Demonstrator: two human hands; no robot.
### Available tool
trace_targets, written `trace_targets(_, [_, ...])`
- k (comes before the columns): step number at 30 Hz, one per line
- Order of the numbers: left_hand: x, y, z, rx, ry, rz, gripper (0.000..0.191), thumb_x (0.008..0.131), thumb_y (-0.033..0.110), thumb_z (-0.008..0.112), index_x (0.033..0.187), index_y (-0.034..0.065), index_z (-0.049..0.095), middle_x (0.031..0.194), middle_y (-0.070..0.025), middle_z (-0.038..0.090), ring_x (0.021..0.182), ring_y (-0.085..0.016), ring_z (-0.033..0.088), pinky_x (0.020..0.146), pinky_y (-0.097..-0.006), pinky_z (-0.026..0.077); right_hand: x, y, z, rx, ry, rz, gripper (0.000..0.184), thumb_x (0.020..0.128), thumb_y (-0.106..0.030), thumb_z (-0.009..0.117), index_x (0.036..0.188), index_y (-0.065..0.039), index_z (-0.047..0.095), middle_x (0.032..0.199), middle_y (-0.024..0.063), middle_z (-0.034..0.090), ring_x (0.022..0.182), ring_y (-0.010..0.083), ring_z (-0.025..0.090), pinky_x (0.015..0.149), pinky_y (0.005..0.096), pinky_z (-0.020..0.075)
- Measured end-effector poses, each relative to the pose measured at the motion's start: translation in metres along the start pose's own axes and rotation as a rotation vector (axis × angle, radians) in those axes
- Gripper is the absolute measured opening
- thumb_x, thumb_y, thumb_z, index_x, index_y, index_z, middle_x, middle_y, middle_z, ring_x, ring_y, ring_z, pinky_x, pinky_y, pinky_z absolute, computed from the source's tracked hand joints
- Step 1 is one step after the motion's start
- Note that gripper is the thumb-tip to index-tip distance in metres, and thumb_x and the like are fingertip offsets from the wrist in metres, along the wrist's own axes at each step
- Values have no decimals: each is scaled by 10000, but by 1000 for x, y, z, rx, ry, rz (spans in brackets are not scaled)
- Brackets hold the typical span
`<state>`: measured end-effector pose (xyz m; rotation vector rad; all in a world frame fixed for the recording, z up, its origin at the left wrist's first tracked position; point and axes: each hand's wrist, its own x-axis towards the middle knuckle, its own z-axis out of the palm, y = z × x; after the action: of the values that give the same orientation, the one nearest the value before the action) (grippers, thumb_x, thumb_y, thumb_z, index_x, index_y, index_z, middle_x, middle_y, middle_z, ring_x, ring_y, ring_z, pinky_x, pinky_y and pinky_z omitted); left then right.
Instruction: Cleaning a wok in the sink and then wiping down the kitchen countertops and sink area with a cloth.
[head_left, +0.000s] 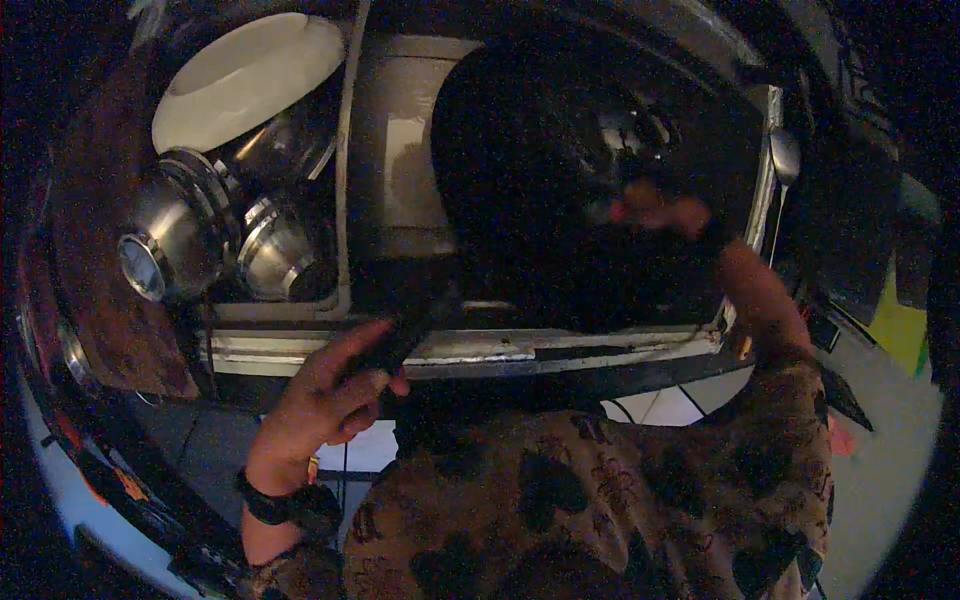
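Observation:
A large dark round pan (517, 247), probably a wok, spans the right side of the sink (409, 52), tilted with its dark handle (416, 322) towards me. My left hand (330, 397) grips that handle over the sink's front edge, and a dark band circles the wrist. Inside the pan, my right hand (667, 210) is curled against the dark surface and blurred. A small reddish and greenish patch shows at its fingertips, too blurred to tell whether it is a held thing. Shiny wet-looking highlights lie just beyond those fingers.
Left of a divider (345, 150), several metal bowls (277, 251) and a metal pot (176, 225) lie beside a pale oval basin (251, 82). A metal spoon (784, 157) rests on the right rim. The sink's front ledge (480, 364) runs before me. Surroundings are dark.

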<state>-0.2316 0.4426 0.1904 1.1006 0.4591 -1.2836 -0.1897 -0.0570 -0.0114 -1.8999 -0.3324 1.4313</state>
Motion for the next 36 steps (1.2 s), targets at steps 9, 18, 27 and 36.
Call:
trace_targets(9, [-2, 3, -1, -28, 21, -20, 518, 868, 97, 511, 1345, 100, 310, 894, -70, 581, 441, -32, 346, 368, -166, 278, -32, 30, -25, -371, 268, 90, 232, 626, 62, 552, 837, -32, 570, 839, 35, 574, 807, 149, 511, 749, 293, 427])
trace_targets(18, [7, 11, -2, -7, 31, -74, 512, 870, 99, 511, 1342, 105, 314, 907, -79, 590, 442, -32, 344, 364, -167, 277, 84, -168, 61, 60, 229, -455, 263, 680, 82, 511, 905, -53, 531, 882, 46, 563, 833, 162, 528, 747, 295, 436])
trace_targets(27, [3, 19, 2, -60, -3, -65, 509, 871, 90, 506, 1342, 100, 311, 892, -71, 592, 452, -38, 361, 380, -174, 303, 49, 19, -11, -688, 596, 95, 393, 769, -80, 557, 1160, -92, 522, 1112, 143, 574, 994, 293, 564, 870, 367, 437])
trace_targets(36, [5, 21, 7, 26, 70, -104, 515, 870, 89, 508, 1343, 90, 306, 891, -64, 588, 451, -44, 357, 375, -172, 289, 142, -166, 22, -96, 778, -251, 150, 751, -148, 631, 877, -66, 634, 832, 117, 651, 748, 226, 631, 686, 345, 494])
